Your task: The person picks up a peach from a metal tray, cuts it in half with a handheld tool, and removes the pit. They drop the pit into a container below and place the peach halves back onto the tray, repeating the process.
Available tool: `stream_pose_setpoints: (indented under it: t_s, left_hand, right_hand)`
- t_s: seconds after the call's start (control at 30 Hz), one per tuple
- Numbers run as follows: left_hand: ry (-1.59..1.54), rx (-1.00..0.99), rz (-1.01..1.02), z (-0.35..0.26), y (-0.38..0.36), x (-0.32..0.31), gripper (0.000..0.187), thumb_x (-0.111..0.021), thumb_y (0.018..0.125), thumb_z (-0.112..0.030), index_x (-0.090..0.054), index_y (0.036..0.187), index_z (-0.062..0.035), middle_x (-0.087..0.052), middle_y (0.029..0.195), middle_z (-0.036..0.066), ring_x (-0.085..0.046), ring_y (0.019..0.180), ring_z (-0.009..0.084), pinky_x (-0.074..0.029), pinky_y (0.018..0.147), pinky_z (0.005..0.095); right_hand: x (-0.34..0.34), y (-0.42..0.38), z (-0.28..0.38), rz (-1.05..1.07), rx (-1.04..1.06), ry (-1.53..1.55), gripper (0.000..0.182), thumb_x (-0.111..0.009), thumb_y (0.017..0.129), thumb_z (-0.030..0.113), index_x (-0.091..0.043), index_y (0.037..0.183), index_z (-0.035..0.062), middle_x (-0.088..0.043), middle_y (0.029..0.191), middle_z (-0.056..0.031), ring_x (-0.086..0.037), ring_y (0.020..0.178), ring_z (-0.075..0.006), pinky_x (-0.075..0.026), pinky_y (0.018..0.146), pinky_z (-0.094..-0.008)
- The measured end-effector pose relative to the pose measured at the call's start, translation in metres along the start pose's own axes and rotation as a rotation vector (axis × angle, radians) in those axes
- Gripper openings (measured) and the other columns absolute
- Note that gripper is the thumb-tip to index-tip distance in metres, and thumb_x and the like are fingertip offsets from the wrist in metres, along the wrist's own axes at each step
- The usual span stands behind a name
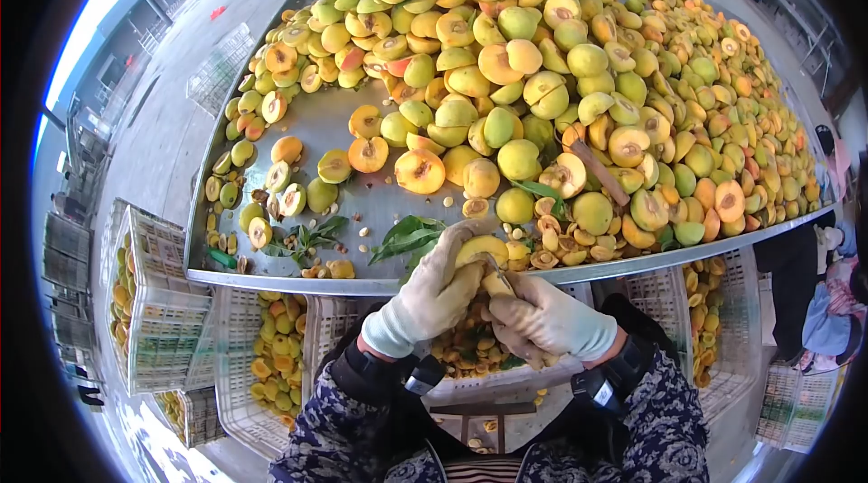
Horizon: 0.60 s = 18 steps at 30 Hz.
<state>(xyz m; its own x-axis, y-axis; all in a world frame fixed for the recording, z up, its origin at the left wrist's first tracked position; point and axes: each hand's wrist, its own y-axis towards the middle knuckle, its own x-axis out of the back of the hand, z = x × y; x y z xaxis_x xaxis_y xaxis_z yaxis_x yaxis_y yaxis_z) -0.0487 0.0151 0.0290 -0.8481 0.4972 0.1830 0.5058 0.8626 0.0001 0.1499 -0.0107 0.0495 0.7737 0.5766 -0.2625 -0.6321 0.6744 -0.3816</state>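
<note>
My left hand (pixel 420 293), in a pale work glove, is wrapped round a cut yellow peach (pixel 479 250) just over the table's near edge. Closed in my gloved right hand (pixel 547 318) is a short hand tool with a pale handle (pixel 496 283). Its thin metal end meets the peach's cut side; the exact tip shape is hidden. Just beyond my hands, green leaves (pixel 409 238) and small peach pieces (pixel 544 259) lie on the metal table (pixel 312 118). Below my hands sits a crate holding peach pieces (pixel 470 343).
A big heap of whole and halved peaches (pixel 579 58) covers much of the table, whose raised metal rim (pixel 380 286) faces me. Plastic crates with peaches stand at left (pixel 167 302) and right (pixel 737 320). Another person's dark-clothed leg (pixel 788 293) shows at far right.
</note>
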Motion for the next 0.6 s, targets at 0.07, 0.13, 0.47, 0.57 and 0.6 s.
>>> stream_pose_setpoints:
  t_s: [0.07, 0.13, 0.47, 0.57, 0.6]
  left_hand:
    - [-0.024, 0.000, -0.054, -0.002, -0.003, -0.004, 0.049, -0.042, 0.093, -0.002, -0.035, 0.141, 0.0006, -0.057, 0.113, 0.008, -0.055, 0.089, 0.0106, -0.047, 0.077, 0.0246]
    - [-0.050, -0.092, -0.072, 0.002, -0.004, -0.010, 0.047, -0.042, 0.094, -0.003, -0.035, 0.140, 0.0016, -0.058, 0.113, 0.009, -0.055, 0.094, 0.0122, -0.047, 0.082, 0.0258]
    - [-0.199, -0.111, -0.175, -0.014, -0.019, -0.020, 0.048, -0.044, 0.101, -0.020, -0.034, 0.139, 0.0065, -0.056, 0.120, 0.013, -0.055, 0.106, 0.0169, -0.044, 0.094, 0.0304]
    - [-0.382, -0.080, -0.271, -0.019, -0.022, -0.031, 0.068, -0.051, 0.098, -0.046, -0.034, 0.140, 0.0043, -0.056, 0.119, 0.010, -0.052, 0.109, 0.0162, -0.042, 0.097, 0.0293]
    - [-0.338, -0.108, -0.259, -0.024, -0.025, -0.031, 0.066, -0.050, 0.099, -0.046, -0.034, 0.140, 0.0029, -0.056, 0.118, 0.010, -0.052, 0.109, 0.0160, -0.042, 0.097, 0.0293]
  right_hand:
    - [0.000, -0.005, -0.003, 0.091, -0.076, 0.162, 0.031, -0.053, 0.100, 0.034, -0.051, 0.099, 0.0025, -0.049, 0.065, -0.0009, -0.048, 0.052, -0.0112, -0.039, 0.047, -0.0279]
    - [-0.003, -0.009, -0.007, 0.093, -0.059, 0.404, 0.038, -0.055, 0.098, 0.043, -0.051, 0.100, 0.0055, -0.046, 0.061, -0.0002, -0.042, 0.046, -0.0082, -0.034, 0.043, -0.0224]
    - [-0.027, -0.012, -0.016, -0.079, 0.050, 0.163, 0.065, -0.053, 0.085, 0.069, -0.055, 0.094, 0.0040, -0.046, 0.061, 0.0004, -0.042, 0.044, -0.0086, -0.034, 0.040, -0.0237]
    - [-0.031, -0.021, -0.013, 0.060, -0.060, 0.464, 0.065, -0.053, 0.085, 0.069, -0.054, 0.092, 0.0051, -0.045, 0.061, 0.0002, -0.043, 0.046, -0.0096, -0.033, 0.040, -0.0239]
    - [-0.034, -0.026, -0.008, 0.071, -0.051, 0.441, 0.065, -0.053, 0.085, 0.069, -0.054, 0.092, 0.0051, -0.045, 0.061, 0.0002, -0.043, 0.046, -0.0096, -0.033, 0.040, -0.0239]
